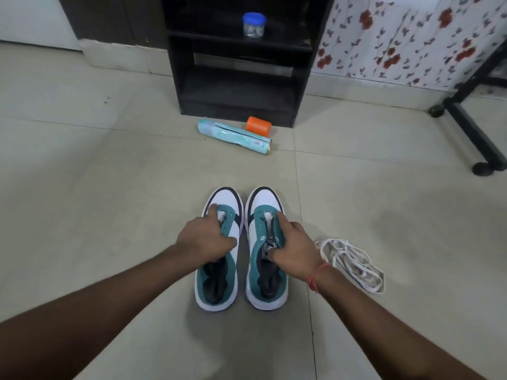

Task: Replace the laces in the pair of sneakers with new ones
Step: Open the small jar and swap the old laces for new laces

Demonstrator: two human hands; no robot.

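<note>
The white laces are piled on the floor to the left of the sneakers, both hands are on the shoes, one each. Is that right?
Not quite. The head view shows the white laces piled on the floor to the right of the sneakers, beside the right sneaker. The rest holds: the left hand grips the left sneaker and the right hand grips the right one.

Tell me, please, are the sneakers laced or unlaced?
Unlaced: the sneakers show bare eyelets, and white laces lie loose on the floor.
</note>
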